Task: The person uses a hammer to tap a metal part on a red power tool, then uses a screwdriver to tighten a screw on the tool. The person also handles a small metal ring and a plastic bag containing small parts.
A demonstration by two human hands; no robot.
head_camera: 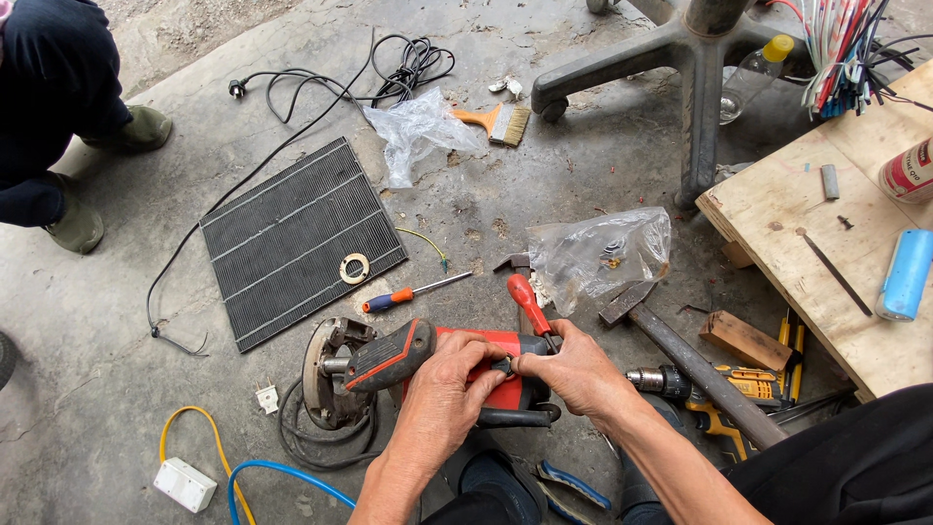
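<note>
Both forearms reach down from the lower edge and meet over a red saw (428, 374) lying on the concrete floor (603, 175). The left hand (442, 384) lies palm-down on the saw's body, fingers curled over it and gripping. The right hand (573, 369) pinches a red-handled screwdriver (530, 306) set against the saw. A hammer (680, 355) lies just right of the hands.
</note>
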